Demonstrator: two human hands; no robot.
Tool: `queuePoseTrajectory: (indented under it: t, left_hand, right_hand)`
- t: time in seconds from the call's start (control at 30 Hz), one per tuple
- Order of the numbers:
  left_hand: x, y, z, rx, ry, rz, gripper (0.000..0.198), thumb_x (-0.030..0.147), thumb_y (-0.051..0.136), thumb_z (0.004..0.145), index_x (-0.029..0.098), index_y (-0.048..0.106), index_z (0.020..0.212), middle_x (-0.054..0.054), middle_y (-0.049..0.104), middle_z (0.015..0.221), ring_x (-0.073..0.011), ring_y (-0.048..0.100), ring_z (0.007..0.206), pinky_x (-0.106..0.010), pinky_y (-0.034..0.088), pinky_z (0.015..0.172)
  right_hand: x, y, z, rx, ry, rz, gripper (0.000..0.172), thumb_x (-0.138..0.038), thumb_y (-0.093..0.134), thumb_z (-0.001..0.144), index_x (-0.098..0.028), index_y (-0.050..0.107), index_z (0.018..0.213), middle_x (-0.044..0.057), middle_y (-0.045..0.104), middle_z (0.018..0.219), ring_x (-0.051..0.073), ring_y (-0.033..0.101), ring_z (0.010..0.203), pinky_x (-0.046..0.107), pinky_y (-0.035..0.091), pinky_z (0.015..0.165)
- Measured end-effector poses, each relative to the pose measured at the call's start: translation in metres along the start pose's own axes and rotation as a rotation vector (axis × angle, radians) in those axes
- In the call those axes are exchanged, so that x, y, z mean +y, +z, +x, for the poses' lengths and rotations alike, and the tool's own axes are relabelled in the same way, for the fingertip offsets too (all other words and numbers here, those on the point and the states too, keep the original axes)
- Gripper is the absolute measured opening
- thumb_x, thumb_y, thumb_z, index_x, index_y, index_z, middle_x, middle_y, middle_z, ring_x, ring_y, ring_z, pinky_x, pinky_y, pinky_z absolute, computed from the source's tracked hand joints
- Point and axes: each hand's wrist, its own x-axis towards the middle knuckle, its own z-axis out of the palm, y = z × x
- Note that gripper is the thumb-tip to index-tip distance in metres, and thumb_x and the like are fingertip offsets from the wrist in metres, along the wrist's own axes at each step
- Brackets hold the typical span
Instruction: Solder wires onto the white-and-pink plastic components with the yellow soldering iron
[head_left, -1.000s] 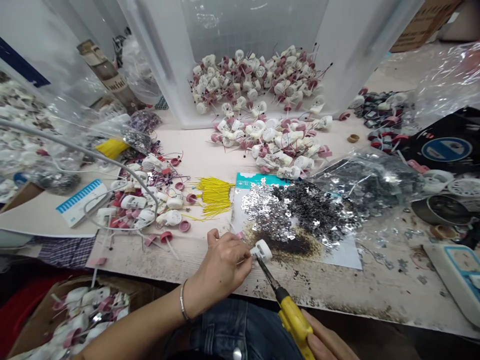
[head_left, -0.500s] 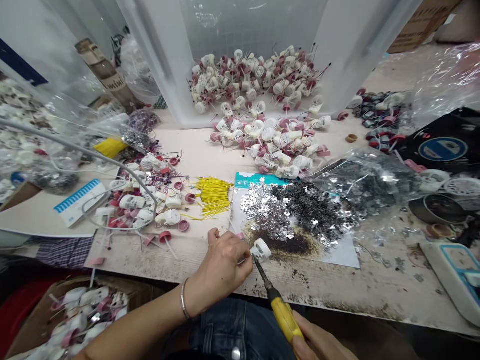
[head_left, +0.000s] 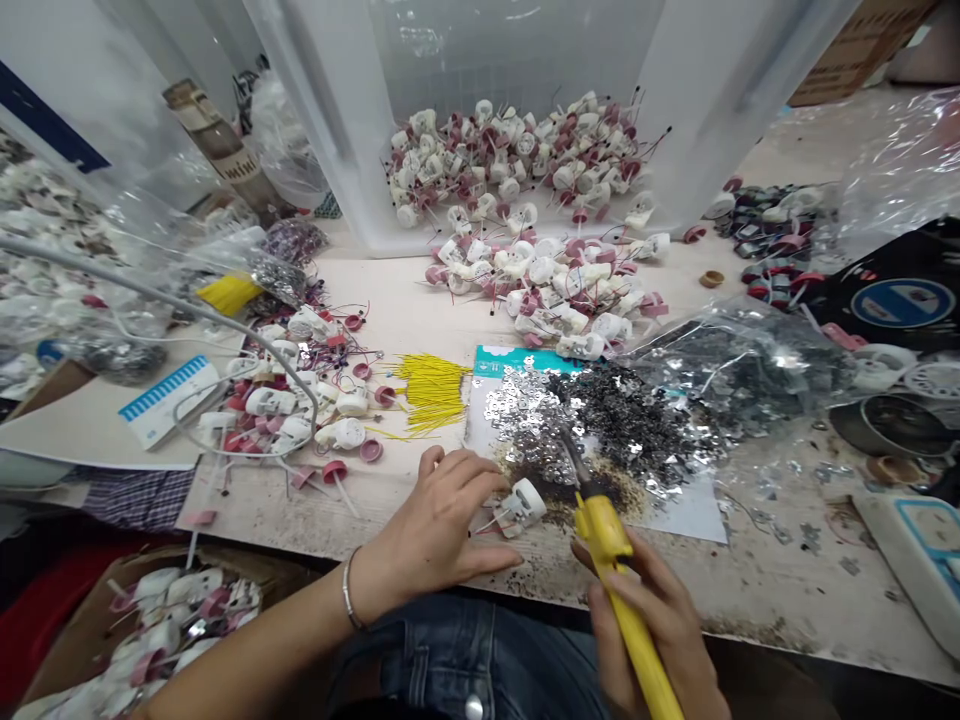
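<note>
My left hand point(head_left: 439, 525) rests on the table's front edge, fingers pinched on a small white round part point(head_left: 523, 500) with thin red wires. My right hand point(head_left: 651, 625) grips a yellow-handled soldering iron point(head_left: 611, 555); its dark tip points up into a heap of shiny metal bits point(head_left: 570, 420) lying on a white sheet. A scorched dark patch point(head_left: 577, 490) sits just behind the white part. Yellow wire pieces point(head_left: 431, 390) lie to the left of the sheet.
A clear plastic bin point(head_left: 480, 120) on its side spills white and pink parts point(head_left: 555, 280) at the back. More such parts point(head_left: 300, 400) lie left, under a grey cable point(head_left: 225, 325). A cardboard box point(head_left: 172, 610) sits below left. Plastic bags point(head_left: 750, 360) and a power strip point(head_left: 911, 545) are on the right.
My right hand has come up and forward, lifting the iron's tip off the white part and into the metal bits. The left hand has shifted slightly, still on the part.
</note>
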Motion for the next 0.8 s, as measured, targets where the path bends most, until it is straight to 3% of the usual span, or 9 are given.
queuePoseTrajectory:
  t: [0.07,0.13,0.23,0.33,0.47,0.6,0.8]
  left_hand:
    - [-0.002,-0.004,0.001,-0.06,0.09,0.048,0.042,0.038,0.071,0.08,0.018,0.058,0.114,-0.011,0.06,0.127,-0.0308,0.046,0.126,-0.048,0.028,0.106]
    - [-0.004,-0.004,0.001,-0.099,0.136,0.063,0.019,0.028,0.06,0.09,0.017,0.062,0.105,-0.01,0.065,0.115,-0.0275,0.05,0.122,-0.046,0.03,0.107]
    - [-0.006,-0.001,0.001,-0.136,0.071,-0.02,0.021,0.022,0.048,0.096,0.018,0.067,0.091,-0.005,0.069,0.085,-0.0182,0.064,0.087,-0.031,0.046,0.086]
    - [-0.01,0.004,0.006,-0.118,-0.066,-0.089,0.02,0.023,0.052,0.095,0.018,0.071,0.09,-0.004,0.069,0.08,-0.0155,0.064,0.074,-0.024,0.047,0.069]
    - [-0.013,0.013,0.03,-0.023,-0.205,-0.002,0.016,0.021,0.056,0.092,0.018,0.071,0.09,-0.005,0.071,0.084,-0.0184,0.065,0.081,-0.028,0.047,0.074]
    - [-0.009,0.015,0.055,-0.061,-0.295,0.143,0.011,0.022,0.058,0.09,0.017,0.068,0.09,-0.006,0.072,0.087,-0.0222,0.065,0.087,-0.034,0.044,0.08]
    - [-0.003,0.01,0.049,-0.087,-0.234,0.308,0.019,0.02,0.049,0.095,0.016,0.067,0.089,-0.007,0.071,0.087,-0.0236,0.062,0.09,-0.038,0.038,0.081]
  right_hand:
    - [0.007,0.014,0.009,-0.031,-0.076,0.006,0.016,-0.005,0.063,0.078,-0.02,0.059,0.076,0.007,0.057,0.126,0.019,0.067,0.102,0.031,0.062,0.075]
    - [0.015,0.028,0.018,-0.046,-0.174,0.012,0.019,-0.003,0.065,0.075,-0.02,0.056,0.074,0.005,0.055,0.126,0.016,0.066,0.101,0.025,0.061,0.074]
    - [0.023,0.042,0.027,-0.072,-0.22,0.008,0.018,-0.003,0.062,0.077,-0.02,0.058,0.079,0.005,0.052,0.126,0.016,0.065,0.105,0.024,0.061,0.079]
    - [0.022,0.042,0.028,-0.084,-0.2,0.004,0.017,-0.003,0.064,0.076,-0.018,0.056,0.076,0.006,0.05,0.126,0.017,0.065,0.106,0.023,0.06,0.079]
    - [0.016,0.034,0.022,-0.073,-0.183,0.019,0.02,-0.002,0.065,0.076,-0.017,0.053,0.075,0.005,0.05,0.125,0.015,0.066,0.102,0.021,0.06,0.078]
    - [0.014,0.028,0.02,-0.057,-0.211,0.024,0.021,0.001,0.063,0.076,-0.017,0.052,0.075,0.005,0.051,0.125,0.014,0.063,0.107,0.02,0.058,0.084]
    - [0.018,0.027,0.017,-0.095,-0.181,0.084,0.02,0.0,0.06,0.078,-0.018,0.053,0.075,0.006,0.05,0.127,0.014,0.061,0.109,0.02,0.058,0.08]
